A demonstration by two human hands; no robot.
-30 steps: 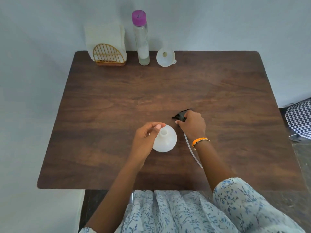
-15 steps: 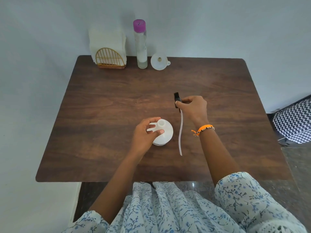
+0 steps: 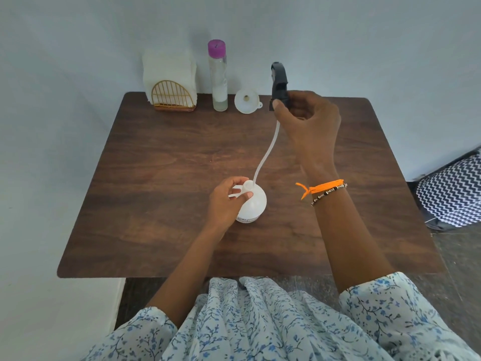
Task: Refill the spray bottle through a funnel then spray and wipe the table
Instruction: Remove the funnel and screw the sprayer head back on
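left hand [image 3: 226,201]: curled round neck of spray bottle [image 3: 251,201], mid-worktop [image 3: 156,178].
right hand [image 3: 307,121]: sprayer head [image 3: 279,84] gripped, raised.
dip tube [image 3: 265,155]: tip apparently at bottle mouth.
risk: bottle tipped if tube snags; drips on worktop.
funnel [image 3: 246,101]: at rear edge, untouched.

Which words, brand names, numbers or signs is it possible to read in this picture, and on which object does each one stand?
No text can be read.
White spray bottle: a strip of small dark print near its base, too small and blurred to read.
Clear bottle with purple cap: no label visible.
Black spray head, funnel, napkin holder: no writing visible.
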